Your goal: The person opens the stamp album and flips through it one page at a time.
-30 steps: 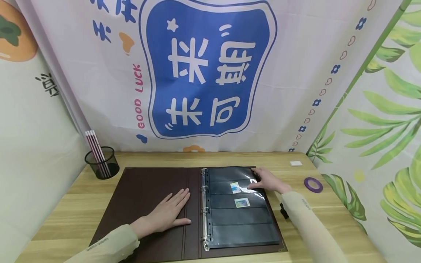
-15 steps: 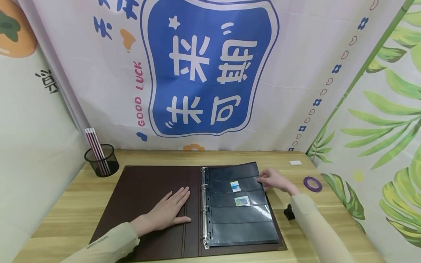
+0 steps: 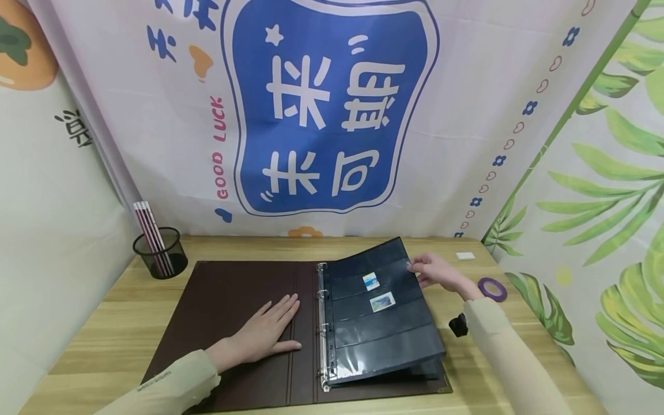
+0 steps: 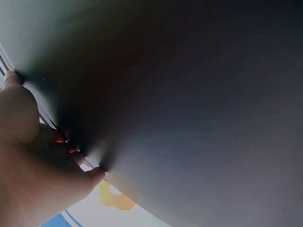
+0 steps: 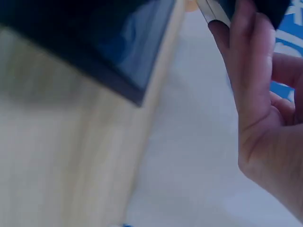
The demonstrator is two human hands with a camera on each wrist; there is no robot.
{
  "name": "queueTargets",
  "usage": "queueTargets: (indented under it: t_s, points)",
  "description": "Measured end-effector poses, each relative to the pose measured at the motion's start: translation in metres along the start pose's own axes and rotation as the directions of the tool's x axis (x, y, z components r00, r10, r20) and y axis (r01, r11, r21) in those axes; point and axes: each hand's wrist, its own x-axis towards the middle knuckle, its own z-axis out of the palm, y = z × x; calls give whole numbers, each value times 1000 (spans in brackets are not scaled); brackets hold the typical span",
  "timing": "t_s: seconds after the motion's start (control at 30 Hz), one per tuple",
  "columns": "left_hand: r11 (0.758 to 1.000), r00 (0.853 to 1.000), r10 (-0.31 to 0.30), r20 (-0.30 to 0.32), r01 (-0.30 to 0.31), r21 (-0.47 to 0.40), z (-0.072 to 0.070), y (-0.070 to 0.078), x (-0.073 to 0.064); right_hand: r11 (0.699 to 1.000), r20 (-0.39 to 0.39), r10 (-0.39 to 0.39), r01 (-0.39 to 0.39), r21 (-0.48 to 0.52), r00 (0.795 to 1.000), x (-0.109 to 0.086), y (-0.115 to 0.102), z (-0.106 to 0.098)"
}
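A dark brown ring binder (image 3: 233, 294) lies open on the table, its metal rings (image 3: 324, 328) running down the middle. My left hand (image 3: 261, 334) rests flat on the left inside cover, fingers straight; the left wrist view shows this hand (image 4: 42, 156) against the dark cover (image 4: 199, 118). Between thumb and fingers, my right hand (image 3: 438, 272) pinches the right edge of a black stamp page (image 3: 386, 340), which is tilted up off the pages beneath. Two small stamps, one blue and white (image 3: 370, 281) and one greenish (image 3: 383, 302), sit in its clear strips.
A black mesh pen cup (image 3: 161, 253) with several pencils (image 3: 153, 230) stands at the back left. Toward the right are a white eraser-like block (image 3: 465, 256), a purple tape roll (image 3: 492, 289) and a small black object (image 3: 459, 325) beside my sleeve. A printed curtain (image 3: 456, 115) hangs behind.
My right hand has gone from lying over the page's upper right to pinching its edge. The page has risen on its right side. The left hand has stayed in place.
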Motion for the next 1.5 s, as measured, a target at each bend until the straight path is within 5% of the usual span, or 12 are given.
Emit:
queueTargets:
  t_s: [0.5,0.83,1.1,1.5]
  points:
    - [998,1000,-8,26,9,-61,0,0,0,991,-66,-63,55,-120,996,-4,-91,1]
    - [999,1000,6,3,-6,-51,-4,1,-2,982,-51,-78,68,-173,996,2,-125,11]
    - [999,1000,17,3,-17,-51,-3,0,-2,986,-31,-92,87,-140,995,9,-128,22]
    - [992,1000,17,20,-15,-127,-8,0,-3,971,-48,-229,232,66,972,-2,-93,38]
